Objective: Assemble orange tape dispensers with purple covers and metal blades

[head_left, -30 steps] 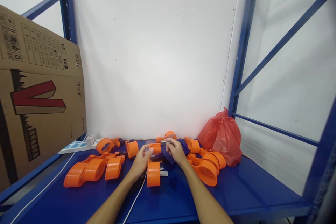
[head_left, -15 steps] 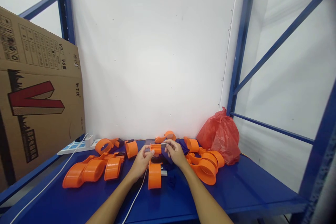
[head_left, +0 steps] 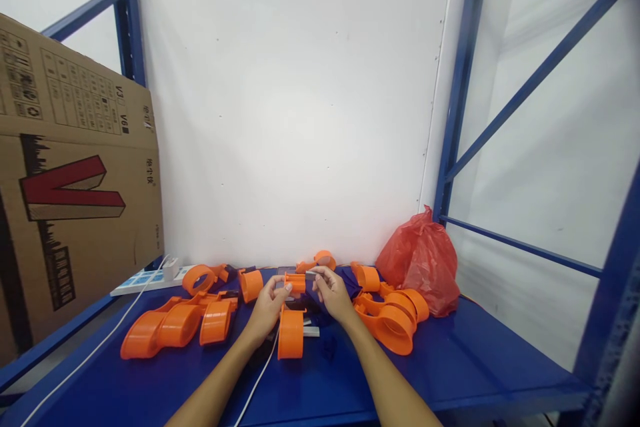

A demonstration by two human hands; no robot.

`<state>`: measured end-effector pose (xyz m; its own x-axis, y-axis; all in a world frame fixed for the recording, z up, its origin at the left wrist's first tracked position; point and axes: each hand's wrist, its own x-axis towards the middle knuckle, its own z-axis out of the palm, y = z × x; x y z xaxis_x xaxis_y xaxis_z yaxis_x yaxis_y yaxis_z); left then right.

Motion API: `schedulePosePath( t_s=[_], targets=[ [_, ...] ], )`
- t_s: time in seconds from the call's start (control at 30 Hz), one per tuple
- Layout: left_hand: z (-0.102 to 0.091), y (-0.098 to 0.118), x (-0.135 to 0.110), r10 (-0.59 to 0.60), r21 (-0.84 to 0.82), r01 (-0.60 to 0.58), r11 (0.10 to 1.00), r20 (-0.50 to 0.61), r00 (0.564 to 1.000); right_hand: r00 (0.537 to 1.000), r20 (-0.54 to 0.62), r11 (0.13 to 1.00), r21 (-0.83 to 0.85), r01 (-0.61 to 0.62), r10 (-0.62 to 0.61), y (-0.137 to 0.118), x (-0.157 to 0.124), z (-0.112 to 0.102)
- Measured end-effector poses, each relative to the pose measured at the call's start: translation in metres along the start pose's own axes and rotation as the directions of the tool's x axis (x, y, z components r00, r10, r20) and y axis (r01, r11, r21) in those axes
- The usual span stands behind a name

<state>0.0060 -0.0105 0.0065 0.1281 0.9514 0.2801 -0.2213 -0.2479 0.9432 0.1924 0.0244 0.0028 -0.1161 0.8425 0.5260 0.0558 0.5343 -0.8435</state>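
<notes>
My left hand (head_left: 270,301) is closed around the left end of a small orange plastic part (head_left: 296,283), thumb on its near side. At the part's right end, my right hand (head_left: 332,292) pinches a small, flat grey piece (head_left: 311,275) that touches or enters the orange part; I cannot tell which. Just below and nearer to me is a wide orange ring (head_left: 291,335); whether it joins the held part is unclear. A pale flat strip (head_left: 311,331) sticks out to its right. Dark cloth (head_left: 348,280) lies behind my right hand.
Several orange ring parts (head_left: 179,324) lie at left, and more orange rings (head_left: 395,325) at right, before a red plastic bag (head_left: 419,260). A white cable (head_left: 260,377) crosses the blue table (head_left: 480,360). A power strip (head_left: 137,282) and large carton (head_left: 85,193) stand left.
The held orange part and the ring below it have shifted slightly left. The grey piece sits closer against the orange part. Both hands keep their grip.
</notes>
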Motion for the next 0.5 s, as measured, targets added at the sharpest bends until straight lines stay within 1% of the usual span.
schedulePosePath(
  t_s=[0.13, 0.27, 0.37, 0.5],
  targets=[
    [-0.0007, -0.0003, 0.0005, 0.003, 0.001, -0.003, 1.0, -0.015, 1.0, 1.0, 0.005, 1.0, -0.026, 0.004, -0.004, 0.0023, -0.0009, 0.0016],
    [-0.0025, -0.0024, 0.0014, -0.022, 0.001, 0.022, 1.0, -0.035, 0.999, 1.0, 0.025, 0.999, -0.044, 0.014, -0.013, 0.0046, -0.0017, 0.0027],
    [-0.0049, -0.0051, 0.0024, -0.039, -0.005, 0.039, 0.999, -0.008, 0.999, 0.999, 0.017, 0.996, -0.076, 0.044, -0.042, 0.0025, -0.0024, 0.0021],
    [-0.0059, -0.0069, 0.0025, -0.022, 0.022, 0.021, 1.0, 0.028, 0.999, 0.996, 0.023, 0.984, -0.151, 0.094, -0.091, -0.0028, -0.0045, 0.0017]
  ],
)
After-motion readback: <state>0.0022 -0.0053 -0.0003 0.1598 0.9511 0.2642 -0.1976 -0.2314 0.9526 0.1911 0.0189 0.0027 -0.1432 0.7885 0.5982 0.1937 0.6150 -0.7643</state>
